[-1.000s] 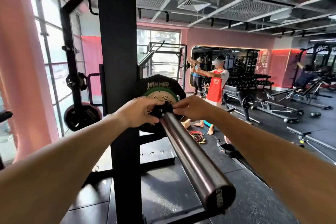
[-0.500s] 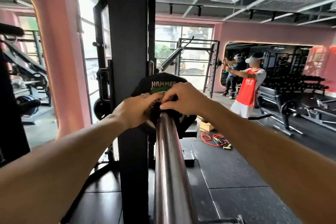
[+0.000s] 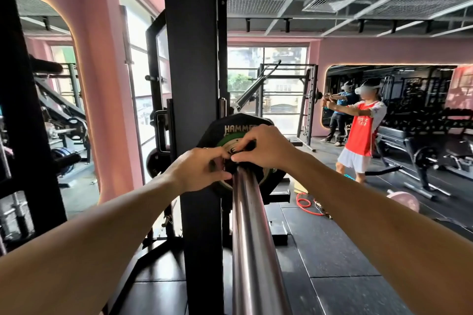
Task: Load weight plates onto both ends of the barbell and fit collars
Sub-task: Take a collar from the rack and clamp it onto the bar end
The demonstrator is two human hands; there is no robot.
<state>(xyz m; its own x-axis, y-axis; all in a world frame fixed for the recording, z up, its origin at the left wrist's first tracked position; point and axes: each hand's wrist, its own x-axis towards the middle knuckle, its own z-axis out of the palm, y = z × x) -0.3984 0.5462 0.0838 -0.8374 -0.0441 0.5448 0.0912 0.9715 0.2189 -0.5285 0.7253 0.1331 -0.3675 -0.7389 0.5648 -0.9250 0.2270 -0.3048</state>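
Note:
The steel barbell sleeve [image 3: 252, 243] runs from the bottom of the view up to the plates. A large black HAMMER plate [image 3: 231, 124] sits on it, with a smaller green-rimmed plate [image 3: 226, 141] against its front. A black collar [image 3: 231, 167] rings the sleeve right at the green plate, mostly hidden by fingers. My left hand [image 3: 198, 170] pinches the collar from the left. My right hand [image 3: 266, 147] grips it from the top and right. Both hands touch each other over the sleeve.
The black rack upright [image 3: 194, 84] stands just left of the sleeve. A person in a red shirt [image 3: 363, 133] stands at the right by a bench [image 3: 409, 140]. A red cable [image 3: 305, 203] and a pink plate [image 3: 407, 201] lie on the black floor mats.
The view has swung further left and the sleeve now points almost straight up the frame. Both hands stay on the collar, with the right hand shifted more over the top.

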